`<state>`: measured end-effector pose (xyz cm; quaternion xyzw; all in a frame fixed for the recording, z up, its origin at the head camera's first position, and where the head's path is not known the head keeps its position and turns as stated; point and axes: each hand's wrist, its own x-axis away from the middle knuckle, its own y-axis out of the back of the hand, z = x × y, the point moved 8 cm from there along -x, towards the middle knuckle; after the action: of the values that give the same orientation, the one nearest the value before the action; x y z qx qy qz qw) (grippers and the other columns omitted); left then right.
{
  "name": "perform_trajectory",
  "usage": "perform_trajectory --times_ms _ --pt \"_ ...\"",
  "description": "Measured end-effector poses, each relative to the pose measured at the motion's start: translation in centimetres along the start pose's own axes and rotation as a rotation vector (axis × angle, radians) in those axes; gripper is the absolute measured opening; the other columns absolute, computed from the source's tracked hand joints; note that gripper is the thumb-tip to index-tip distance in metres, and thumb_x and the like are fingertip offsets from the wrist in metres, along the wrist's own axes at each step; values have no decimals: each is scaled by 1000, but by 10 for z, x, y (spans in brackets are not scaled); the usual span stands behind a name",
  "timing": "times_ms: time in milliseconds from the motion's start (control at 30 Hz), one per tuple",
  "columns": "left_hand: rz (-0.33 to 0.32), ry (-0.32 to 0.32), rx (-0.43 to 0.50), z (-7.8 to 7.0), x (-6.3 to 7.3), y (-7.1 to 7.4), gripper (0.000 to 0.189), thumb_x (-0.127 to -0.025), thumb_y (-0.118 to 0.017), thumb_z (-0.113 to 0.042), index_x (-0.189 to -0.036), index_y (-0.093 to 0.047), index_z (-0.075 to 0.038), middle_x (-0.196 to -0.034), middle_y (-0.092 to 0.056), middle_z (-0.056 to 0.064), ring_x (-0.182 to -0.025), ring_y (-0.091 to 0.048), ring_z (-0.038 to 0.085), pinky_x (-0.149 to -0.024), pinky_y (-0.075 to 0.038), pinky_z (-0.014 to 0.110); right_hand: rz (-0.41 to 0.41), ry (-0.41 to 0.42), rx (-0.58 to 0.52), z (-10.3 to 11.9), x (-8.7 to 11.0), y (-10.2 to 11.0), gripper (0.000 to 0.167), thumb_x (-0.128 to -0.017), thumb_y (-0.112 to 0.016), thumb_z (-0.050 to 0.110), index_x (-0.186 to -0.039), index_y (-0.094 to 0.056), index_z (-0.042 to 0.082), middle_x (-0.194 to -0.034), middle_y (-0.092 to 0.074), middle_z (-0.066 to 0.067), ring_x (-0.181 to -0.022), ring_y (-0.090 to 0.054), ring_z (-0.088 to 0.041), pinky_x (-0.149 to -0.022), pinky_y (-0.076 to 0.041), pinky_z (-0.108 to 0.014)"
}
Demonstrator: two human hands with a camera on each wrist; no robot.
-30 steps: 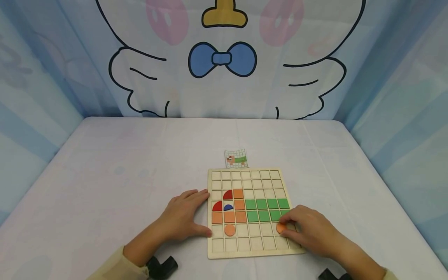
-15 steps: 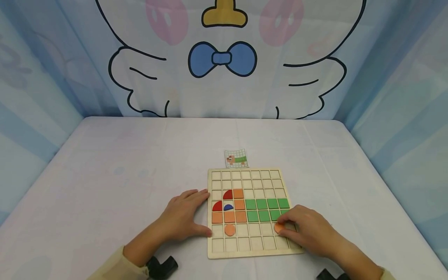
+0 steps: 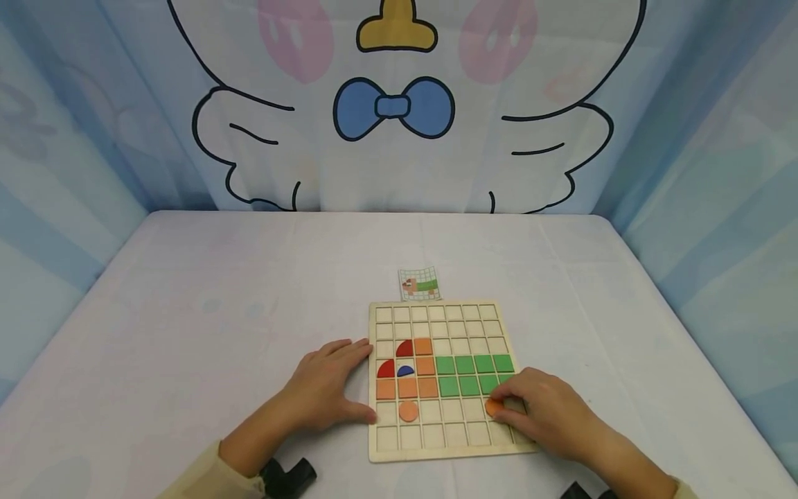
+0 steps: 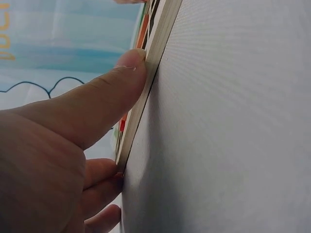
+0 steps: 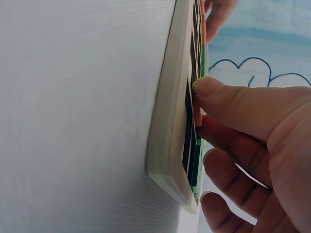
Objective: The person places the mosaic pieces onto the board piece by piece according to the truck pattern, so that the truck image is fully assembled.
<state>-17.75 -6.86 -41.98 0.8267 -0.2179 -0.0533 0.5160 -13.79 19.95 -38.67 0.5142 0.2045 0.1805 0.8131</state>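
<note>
A wooden grid board (image 3: 455, 450) lies on the table with coloured tiles in its cells. My right hand (image 3: 548, 412) pinches an orange round tile (image 3: 492, 407) between thumb and index finger, over the row below the green tiles (image 3: 466, 386). In the right wrist view the thumb (image 5: 233, 102) covers part of that tile. Along the board's left edge rests my left hand (image 3: 324, 388), fingers extended, with thumb and fingertips touching the rim. A second orange round tile (image 3: 409, 411) lies in the same row, near the left. Orange square tiles (image 3: 407, 388), red quarter-round tiles (image 3: 386, 369) and a blue half-round tile (image 3: 405, 371) sit above it.
Behind the board's top edge lies a small picture card (image 3: 420, 284) with a gridded animal design. A pale cloth covers the table (image 3: 249, 291). Printed curtains (image 3: 399, 173) stand at the back and both sides. Black wrist gear (image 3: 288, 478) is below the left hand.
My right hand has shifted slightly left along the row with the orange round tile. The left hand has stayed at the board's edge.
</note>
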Motion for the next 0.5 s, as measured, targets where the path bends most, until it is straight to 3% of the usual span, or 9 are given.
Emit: perform_trajectory --times_ms 500 --pt "7 -3 -29 -2 1 0 100 -68 -87 -56 -149 -49 -11 -152 -47 6 -141 -35 33 -106 -32 60 22 29 -40 -1 -4 -1 11 -86 -79 30 -94 -79 22 -87 -68 19 -78 -59 -1 -67 -50 -30"
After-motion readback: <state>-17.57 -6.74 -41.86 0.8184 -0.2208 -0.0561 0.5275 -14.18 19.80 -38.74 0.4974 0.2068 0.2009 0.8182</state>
